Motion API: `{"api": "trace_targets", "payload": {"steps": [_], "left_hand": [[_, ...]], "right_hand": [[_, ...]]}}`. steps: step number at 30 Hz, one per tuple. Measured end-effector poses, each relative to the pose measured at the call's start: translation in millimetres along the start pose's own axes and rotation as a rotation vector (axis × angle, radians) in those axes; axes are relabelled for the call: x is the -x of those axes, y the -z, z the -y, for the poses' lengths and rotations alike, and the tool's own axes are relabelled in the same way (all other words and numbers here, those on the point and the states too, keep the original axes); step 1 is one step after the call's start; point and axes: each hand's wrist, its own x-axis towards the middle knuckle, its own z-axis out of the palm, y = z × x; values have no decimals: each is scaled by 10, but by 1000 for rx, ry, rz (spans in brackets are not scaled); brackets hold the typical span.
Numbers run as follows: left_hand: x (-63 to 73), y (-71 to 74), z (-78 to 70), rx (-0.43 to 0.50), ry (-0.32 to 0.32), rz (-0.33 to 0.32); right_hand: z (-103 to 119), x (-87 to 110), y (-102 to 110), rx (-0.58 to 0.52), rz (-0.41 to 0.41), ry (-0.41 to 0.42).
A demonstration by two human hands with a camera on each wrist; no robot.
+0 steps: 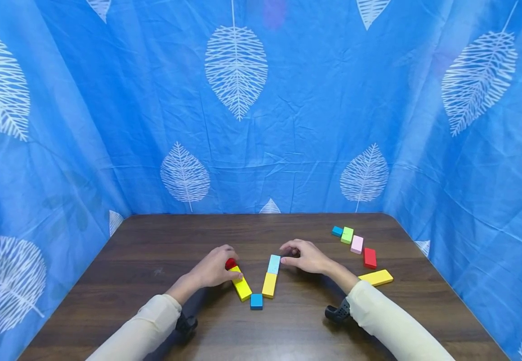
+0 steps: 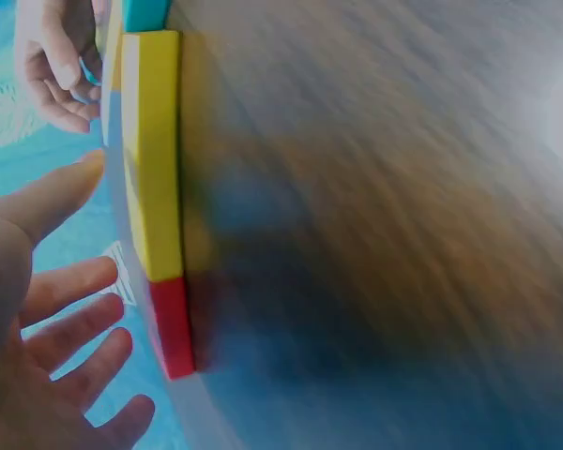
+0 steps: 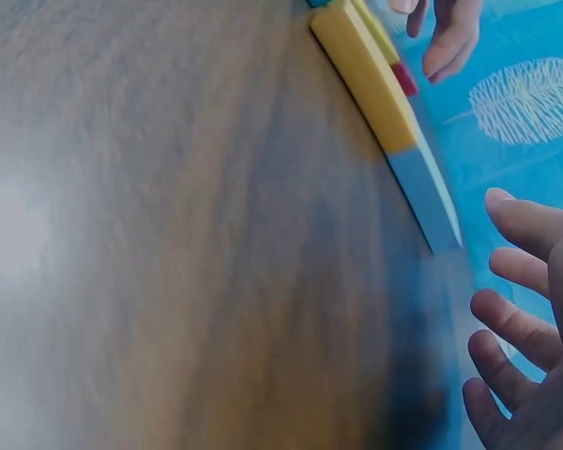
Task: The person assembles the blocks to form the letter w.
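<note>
A V of blocks lies on the table between the hands. Its left arm is a yellow block (image 1: 241,289) with a red block (image 1: 230,263) at its far end. The right arm joins an orange-yellow block (image 1: 269,285) to a light blue block (image 1: 274,264), and a small blue block (image 1: 256,301) sits at the near point. My left hand (image 1: 212,267) hovers by the red and yellow blocks, partly covering the red one; its fingers look spread and empty in the left wrist view. Beside the light blue block is my right hand (image 1: 308,256), fingers relaxed, holding nothing.
At the right of the brown table (image 1: 161,235) lie a small blue block (image 1: 337,231), a green block (image 1: 347,235), a pink block (image 1: 357,244), a red block (image 1: 370,257) and a long yellow block (image 1: 376,278), partly behind the right forearm. A blue leaf-patterned curtain (image 1: 288,130) surrounds the table.
</note>
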Motion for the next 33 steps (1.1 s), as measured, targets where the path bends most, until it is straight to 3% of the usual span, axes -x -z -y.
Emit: {"api": "trace_targets", "payload": {"steps": [6,15,27,33], "left_hand": [[-144,-52,-118,57,-130,24],[-324,-249,-316,68,-238,72],[-414,-422,-371,25,-335,171],[-421,-422,-378,21,-332,188]], "right_hand": [[-44,87,222,17,-45,-29],[-181,243,543,17,-91,-64],[-368,507,829,24,-95,-102],[-414,648,916,54,-70,-105]]}}
